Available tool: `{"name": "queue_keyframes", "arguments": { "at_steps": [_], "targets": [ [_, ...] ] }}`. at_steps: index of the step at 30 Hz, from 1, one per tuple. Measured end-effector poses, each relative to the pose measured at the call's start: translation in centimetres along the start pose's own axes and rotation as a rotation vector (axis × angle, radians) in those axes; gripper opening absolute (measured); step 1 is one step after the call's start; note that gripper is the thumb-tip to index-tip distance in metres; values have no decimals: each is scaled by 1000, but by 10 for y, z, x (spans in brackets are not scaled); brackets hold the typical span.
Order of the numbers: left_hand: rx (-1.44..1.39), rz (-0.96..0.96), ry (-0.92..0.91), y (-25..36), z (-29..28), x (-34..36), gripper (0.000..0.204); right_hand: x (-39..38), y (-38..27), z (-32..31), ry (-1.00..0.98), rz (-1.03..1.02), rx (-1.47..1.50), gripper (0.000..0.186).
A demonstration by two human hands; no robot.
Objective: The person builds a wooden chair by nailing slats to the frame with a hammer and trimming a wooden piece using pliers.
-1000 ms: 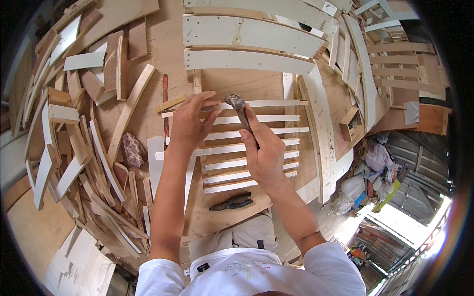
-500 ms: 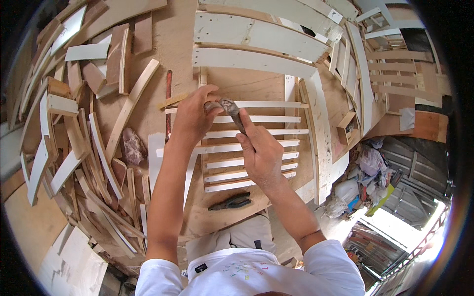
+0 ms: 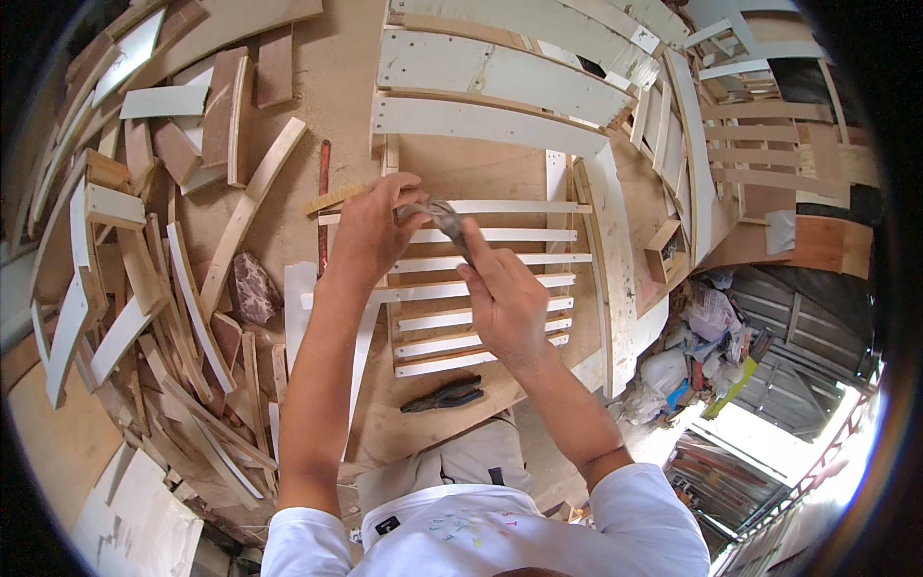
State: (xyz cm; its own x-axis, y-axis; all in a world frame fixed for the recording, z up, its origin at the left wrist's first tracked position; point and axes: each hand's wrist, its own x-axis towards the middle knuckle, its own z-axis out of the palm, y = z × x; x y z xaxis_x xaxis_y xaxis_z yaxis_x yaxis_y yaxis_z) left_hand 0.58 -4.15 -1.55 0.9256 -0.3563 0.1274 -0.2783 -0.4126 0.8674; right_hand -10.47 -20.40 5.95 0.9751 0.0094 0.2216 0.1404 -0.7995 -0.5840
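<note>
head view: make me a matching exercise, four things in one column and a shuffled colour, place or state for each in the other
Things:
1. hammer
2. pliers
3. slats
4. mottled lump

Descriptions:
A. white-topped, in rows
B. reddish with pale patches
C. held in the right hand
D. black, lying below the slats in the picture

Pairs: 1-C, 2-D, 3-A, 4-B

Dark hammer (image 3: pixel 450 223), seemingly, tilted, over white slats (image 3: pixel 437 290)
</note>
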Motion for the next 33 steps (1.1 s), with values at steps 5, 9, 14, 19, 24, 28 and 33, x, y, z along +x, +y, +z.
{"name": "queue_keyframes", "arguments": {
  "at_steps": [5,9,14,19,24,28,33],
  "targets": [
    [-37,-3,-7,-5,0,2,48,0,5,5,34,-19,-6,60],
    [-87,-131,-74,0,-4,2,48,-2,2,1,13,22,31,58],
    [-207,-27,-29,-15,6,0,47,11,3,12,49,323,106,37],
    [-196,29,2,-9,3,2,45,45,22,43,46,328,-3,29],
    [-246,21,-14,-13,4,2,41,51,27,51,44,297,-64,22],
    [-207,36,-9,-11,3,2,37,49,30,50,39,401,18,21],
    [-185,22,-8,-9,1,1,33,53,23,45,30,433,86,18]
  ]
}}
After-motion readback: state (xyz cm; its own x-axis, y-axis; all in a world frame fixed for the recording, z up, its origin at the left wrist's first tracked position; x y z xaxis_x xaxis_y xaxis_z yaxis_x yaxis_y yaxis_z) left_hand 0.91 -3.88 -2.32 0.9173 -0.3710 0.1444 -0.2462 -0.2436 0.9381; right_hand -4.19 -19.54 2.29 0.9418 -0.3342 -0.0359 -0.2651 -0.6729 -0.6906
